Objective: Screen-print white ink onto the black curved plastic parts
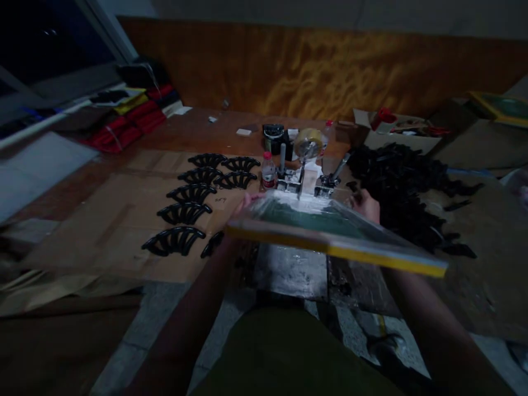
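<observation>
A screen frame [289, 240] with a yellow front edge and green mesh is tilted over a grey base plate [289, 272]. Its far end meets a white-smeared metal clamp [308, 182]. My left hand [246, 203] is at the frame's left side, its fingers partly hidden behind it. On the right side, my right hand [367, 207] has bent fingers pressed together beside a small dark piece [353, 188]; what they hold is too dim to make out. Curved black ribbed parts [175, 240] lie in rows on cardboard at the left.
A red-capped bottle [268, 171], a black tub [274, 138] and a tape roll [308, 144] stand around the clamp. Black parts [396, 181] are heaped at the right, near an open box [406, 142]. Red bundles [119, 129] lie at the back left.
</observation>
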Available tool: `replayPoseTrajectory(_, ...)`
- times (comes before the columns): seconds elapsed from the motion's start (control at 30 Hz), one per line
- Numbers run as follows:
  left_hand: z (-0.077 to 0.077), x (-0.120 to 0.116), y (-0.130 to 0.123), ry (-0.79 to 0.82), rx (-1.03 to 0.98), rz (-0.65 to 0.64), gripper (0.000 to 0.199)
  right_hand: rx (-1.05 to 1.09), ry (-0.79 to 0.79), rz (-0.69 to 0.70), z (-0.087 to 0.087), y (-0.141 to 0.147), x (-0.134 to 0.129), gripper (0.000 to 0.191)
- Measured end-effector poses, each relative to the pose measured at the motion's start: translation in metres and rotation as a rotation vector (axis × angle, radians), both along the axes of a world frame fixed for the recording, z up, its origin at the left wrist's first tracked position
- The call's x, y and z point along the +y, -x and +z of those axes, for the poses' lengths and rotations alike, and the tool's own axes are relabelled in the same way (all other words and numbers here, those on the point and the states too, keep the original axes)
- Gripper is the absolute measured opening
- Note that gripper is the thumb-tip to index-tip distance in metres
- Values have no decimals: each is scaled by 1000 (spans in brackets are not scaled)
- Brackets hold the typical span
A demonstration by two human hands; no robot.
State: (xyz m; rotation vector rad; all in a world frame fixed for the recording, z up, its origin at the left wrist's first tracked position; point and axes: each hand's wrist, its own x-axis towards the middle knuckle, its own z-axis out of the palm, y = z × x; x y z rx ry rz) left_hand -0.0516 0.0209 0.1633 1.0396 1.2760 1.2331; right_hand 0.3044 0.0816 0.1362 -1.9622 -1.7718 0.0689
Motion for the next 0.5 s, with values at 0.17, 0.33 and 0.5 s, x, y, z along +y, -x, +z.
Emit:
replayPoseTrajectory(0.17, 19, 20, -18, -51, -67, 98, 53, -33, 171, 453, -65, 26, -43, 26)
replayPoseTrajectory(0.33, -29, -23, -27, 141, -26, -10, 47, -107, 200, 660, -67, 55, -53, 27)
replayPoseTrajectory(0.5, -82, -77, -47, 393, -66, -195, 58, 22, 44, 756, -48, 108, -69, 26)
